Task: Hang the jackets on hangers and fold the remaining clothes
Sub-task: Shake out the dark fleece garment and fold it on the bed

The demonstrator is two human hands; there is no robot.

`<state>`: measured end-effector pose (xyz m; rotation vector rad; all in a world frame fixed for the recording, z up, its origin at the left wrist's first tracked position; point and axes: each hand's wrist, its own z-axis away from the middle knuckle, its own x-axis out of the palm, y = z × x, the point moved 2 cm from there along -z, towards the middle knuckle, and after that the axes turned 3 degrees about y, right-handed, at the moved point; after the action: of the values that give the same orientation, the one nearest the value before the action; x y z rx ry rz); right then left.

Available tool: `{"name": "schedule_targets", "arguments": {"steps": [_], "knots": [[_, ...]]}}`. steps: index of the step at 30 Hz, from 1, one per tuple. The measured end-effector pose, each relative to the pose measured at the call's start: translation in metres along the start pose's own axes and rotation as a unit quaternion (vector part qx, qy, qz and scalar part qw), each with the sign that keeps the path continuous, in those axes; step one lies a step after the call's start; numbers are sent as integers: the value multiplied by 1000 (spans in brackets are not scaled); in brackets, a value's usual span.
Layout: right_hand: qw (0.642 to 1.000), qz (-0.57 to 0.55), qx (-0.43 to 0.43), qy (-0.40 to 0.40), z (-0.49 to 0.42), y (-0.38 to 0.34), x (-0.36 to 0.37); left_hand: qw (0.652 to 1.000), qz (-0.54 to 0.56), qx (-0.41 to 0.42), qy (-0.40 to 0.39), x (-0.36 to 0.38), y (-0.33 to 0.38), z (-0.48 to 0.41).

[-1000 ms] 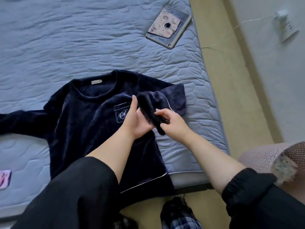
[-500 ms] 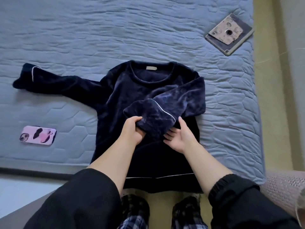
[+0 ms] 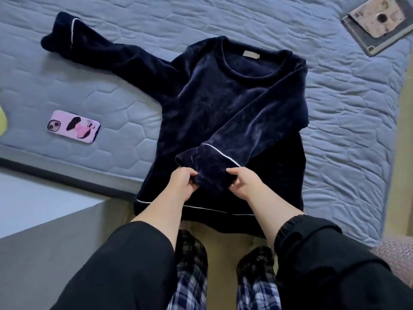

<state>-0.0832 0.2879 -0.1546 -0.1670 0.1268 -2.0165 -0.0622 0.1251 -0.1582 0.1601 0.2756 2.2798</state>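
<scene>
A navy velvet top (image 3: 214, 104) with white piping lies face up on the blue quilted mattress (image 3: 335, 130), its hem hanging over the near edge. One sleeve is folded diagonally across the chest, and its cuff (image 3: 207, 166) is pinched from both sides by my left hand (image 3: 182, 181) and my right hand (image 3: 242, 182). The other sleeve (image 3: 89, 45) stretches out flat toward the far left.
A pink phone (image 3: 73, 126) lies on the mattress at the left. A tablet in a patterned case (image 3: 377, 22) sits at the far right corner. A pink knitted item (image 3: 395, 256) shows at the right edge. Floor lies beyond the mattress on the right.
The folded sleeve has been drawn further across the chest toward me. Both hands now grip the cuff at its ends. The view has shifted left, so the outstretched sleeve and the phone show fully.
</scene>
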Motion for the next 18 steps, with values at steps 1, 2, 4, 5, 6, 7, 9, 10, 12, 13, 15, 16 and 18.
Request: {"name": "schedule_targets", "arguments": {"steps": [1, 2, 4, 5, 6, 7, 9, 10, 12, 13, 15, 16, 18], "knots": [[1000, -4, 1, -12, 0, 3, -1, 1000, 4, 18, -3, -2, 0, -2], [999, 22, 17, -21, 1, 8, -3, 999, -10, 36, 4, -6, 0, -5], [988, 134, 66, -26, 6, 20, -10, 990, -106, 68, 58, -20, 0, -10], [980, 181, 80, -15, 6, 25, -16, 977, -172, 80, 96, -28, 0, -12], [976, 201, 82, 4, 3, 28, -23, 961, -227, 98, 126, -34, 1, -14], [977, 199, 71, 24, 0, 29, -28, 945, -269, 120, 139, -36, 2, -15], [982, 182, 32, 48, -7, 26, -36, 913, -347, 175, 127, -31, 6, -18], [983, 178, 18, 50, -11, 24, -37, 887, -397, 207, 115, -26, 7, -19], [983, 177, -7, 50, -18, 18, -37, 816, -499, 272, 103, -15, 9, -22], [982, 177, -20, 56, -22, 15, -36, 774, -548, 297, 110, -10, 9, -24], [979, 185, -47, 72, -31, 10, -35, 682, -634, 338, 133, -5, 10, -31], [978, 188, -54, 71, -36, 10, -34, 640, -671, 351, 133, -3, 10, -36], [981, 178, -62, 49, -42, 13, -30, 588, -724, 348, 97, -3, 8, -45]]}}
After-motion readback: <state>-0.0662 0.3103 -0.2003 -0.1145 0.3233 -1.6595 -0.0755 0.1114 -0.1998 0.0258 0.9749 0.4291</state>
